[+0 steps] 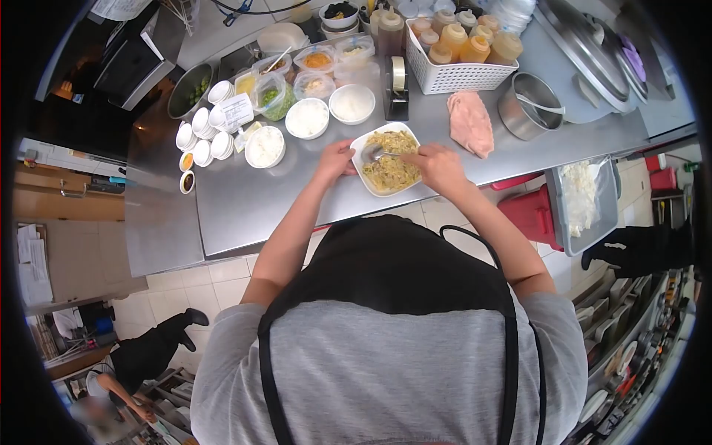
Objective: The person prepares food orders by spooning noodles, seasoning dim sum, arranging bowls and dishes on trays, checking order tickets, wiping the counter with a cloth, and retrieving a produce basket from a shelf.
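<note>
A white square bowl (pixel 407 190) of yellowish food (pixel 391 174), perhaps noodles or shredded vegetables, sits near the front edge of the steel counter. At its left side, my left hand (pixel 339 160) grips the rim, with the fingertips partly hidden. My right hand (pixel 439 167) is closed around the handle of a metal spoon (pixel 373 153), whose head rests on the food inside the left part of the bowl. Just behind stand two bowls of white rice (pixel 307 118) (pixel 351 103), and another rice bowl (pixel 265 146) is farther left.
Stacked white cups (pixel 202 122) and sauce cups (pixel 187 182) stand left. Behind are ingredient tubs (pixel 274 96), a tape dispenser (pixel 397 93) and a white basket (pixel 463 80) of sauce bottles. A pink cloth (pixel 470 124) and steel pot (pixel 529 107) lie right. Other people are at both sides.
</note>
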`<action>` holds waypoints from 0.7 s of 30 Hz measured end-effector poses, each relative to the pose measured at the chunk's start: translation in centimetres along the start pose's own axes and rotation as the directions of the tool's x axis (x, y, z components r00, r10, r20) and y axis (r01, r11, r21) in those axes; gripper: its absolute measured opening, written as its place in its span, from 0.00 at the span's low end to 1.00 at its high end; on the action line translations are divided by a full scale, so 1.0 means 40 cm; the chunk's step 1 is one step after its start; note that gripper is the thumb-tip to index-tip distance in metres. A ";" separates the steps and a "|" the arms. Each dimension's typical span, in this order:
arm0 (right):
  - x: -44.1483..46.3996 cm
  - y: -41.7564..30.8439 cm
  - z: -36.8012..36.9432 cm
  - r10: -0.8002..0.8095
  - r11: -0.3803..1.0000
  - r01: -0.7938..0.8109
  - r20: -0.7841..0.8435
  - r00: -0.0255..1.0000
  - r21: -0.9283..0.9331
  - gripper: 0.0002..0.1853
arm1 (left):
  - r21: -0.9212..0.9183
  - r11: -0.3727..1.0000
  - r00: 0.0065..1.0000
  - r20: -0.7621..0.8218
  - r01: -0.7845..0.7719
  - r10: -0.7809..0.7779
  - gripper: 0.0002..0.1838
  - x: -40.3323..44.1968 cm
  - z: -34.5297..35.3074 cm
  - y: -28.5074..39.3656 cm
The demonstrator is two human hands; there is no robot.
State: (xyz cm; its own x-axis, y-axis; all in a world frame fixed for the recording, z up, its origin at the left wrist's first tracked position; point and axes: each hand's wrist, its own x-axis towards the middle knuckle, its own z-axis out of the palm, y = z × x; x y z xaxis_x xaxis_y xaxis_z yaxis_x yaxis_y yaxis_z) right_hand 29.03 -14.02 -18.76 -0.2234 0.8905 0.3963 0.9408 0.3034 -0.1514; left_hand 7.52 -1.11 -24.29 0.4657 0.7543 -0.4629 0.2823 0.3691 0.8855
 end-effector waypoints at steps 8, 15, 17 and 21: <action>-0.060 0.030 -0.095 0.322 0.892 -0.339 0.106 0.941 0.301 0.21 | -0.048 0.999 1.000 0.002 0.006 -0.006 0.20 -0.015 0.005 0.008; -0.137 -0.022 -0.016 0.496 0.774 -0.493 0.104 0.862 0.398 0.21 | -0.113 0.993 0.999 0.025 0.028 -0.026 0.20 -0.024 0.008 0.001; -0.138 -0.038 -0.007 0.436 0.816 -0.424 0.063 0.898 0.393 0.21 | -0.116 0.993 0.999 0.034 0.030 -0.027 0.20 -0.025 0.009 0.001; -0.118 -0.043 -0.081 0.477 0.798 -0.463 0.065 0.876 0.385 0.20 | -0.090 0.996 0.999 0.043 0.028 -0.025 0.20 -0.019 0.004 0.000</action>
State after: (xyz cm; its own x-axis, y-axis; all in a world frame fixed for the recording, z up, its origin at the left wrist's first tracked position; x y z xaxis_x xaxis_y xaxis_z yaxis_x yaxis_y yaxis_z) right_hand 29.29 -19.81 -17.44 0.2364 0.9473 0.2163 0.7561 -0.0395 -0.6533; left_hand 7.28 -1.78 -23.95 0.4945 0.7207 -0.4859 0.2192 0.4376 0.8721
